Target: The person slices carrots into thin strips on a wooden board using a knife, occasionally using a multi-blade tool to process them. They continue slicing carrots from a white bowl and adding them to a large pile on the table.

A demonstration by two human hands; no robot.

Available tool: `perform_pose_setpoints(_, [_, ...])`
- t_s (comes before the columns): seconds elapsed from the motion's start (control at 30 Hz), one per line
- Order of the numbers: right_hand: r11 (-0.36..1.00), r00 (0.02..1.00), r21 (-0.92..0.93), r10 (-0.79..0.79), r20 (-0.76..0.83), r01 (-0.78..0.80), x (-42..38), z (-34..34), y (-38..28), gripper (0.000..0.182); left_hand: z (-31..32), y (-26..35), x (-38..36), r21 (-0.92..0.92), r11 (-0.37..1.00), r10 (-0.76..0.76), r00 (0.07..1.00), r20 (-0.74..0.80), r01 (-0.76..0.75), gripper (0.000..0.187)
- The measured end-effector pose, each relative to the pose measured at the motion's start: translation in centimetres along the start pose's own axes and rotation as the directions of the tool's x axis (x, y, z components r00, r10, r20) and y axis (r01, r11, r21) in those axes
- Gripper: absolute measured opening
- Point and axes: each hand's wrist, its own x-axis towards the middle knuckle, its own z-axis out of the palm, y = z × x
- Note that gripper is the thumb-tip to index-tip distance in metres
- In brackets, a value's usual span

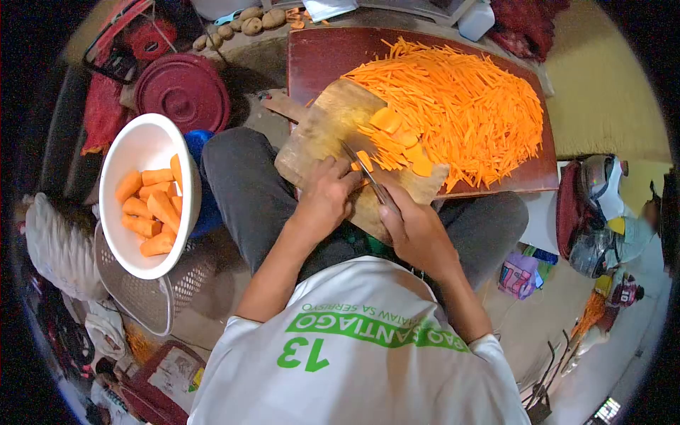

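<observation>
A wooden chopping board (pixel 309 146) lies across my lap, its right part under cut carrot. My right hand (pixel 414 230) is closed around the handle of a knife (pixel 380 188), whose blade slants up and left over the board. Left of the blade, my left hand (pixel 326 190) has its fingers bent and pressed onto a small piece of carrot (pixel 356 165), mostly hidden by fingers and blade. Flat carrot slices (pixel 386 120) lie on the board beyond the knife. They meet a big heap of thin carrot strips (pixel 453 106) on a dark red tabletop (pixel 319 53).
On the left, a white basin (pixel 112 212) holds several peeled carrot chunks (pixel 161 209), above a mesh basket (pixel 134 290). A dark red round lid (pixel 183 93) is behind it. Potatoes (pixel 251 23) lie at the far edge. Bags and a clear container (pixel 591 251) are at right.
</observation>
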Motion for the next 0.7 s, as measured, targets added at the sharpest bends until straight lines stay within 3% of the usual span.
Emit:
perform_pose_setpoints(0.17, [0.996, 0.991, -0.069, -0.063, -0.115, 0.056, -1.2, 1.6, 0.5, 0.039, 0.8, -0.5, -0.3, -0.008, 0.999, 0.053, 0.998, -0.04, -0.053, 0.038])
perform_pose_setpoints(0.37, [0.983, 0.981, -0.078, -0.172, -0.085, 0.166, 1.0, 1.1, 0.4, 0.041, 0.5, -0.5, -0.2, -0.044, 0.998, 0.048, 0.998, -0.03, -0.049, 0.039])
perform_pose_setpoints(0.47, [0.998, 1.0, -0.049, -0.028, -0.007, 0.028, -1.4, 0.0, -0.2, 0.042, 0.2, -0.1, -0.4, -0.039, 0.999, 0.035, 0.997, -0.074, -0.038, 0.043])
perform_pose_setpoints(0.57, [0.993, 0.99, -0.072, -0.098, -0.1, 0.091, -0.8, 1.6, 0.3, 0.041, 0.5, -0.1, -0.4, -0.069, 0.997, 0.028, 0.998, -0.063, -0.032, 0.043])
perform_pose_setpoints(0.7, [0.992, 0.993, -0.08, -0.102, -0.067, 0.097, 1.9, 1.6, 0.6, 0.041, 0.4, -0.4, -0.1, -0.054, 0.998, 0.041, 0.999, -0.029, -0.042, 0.04])
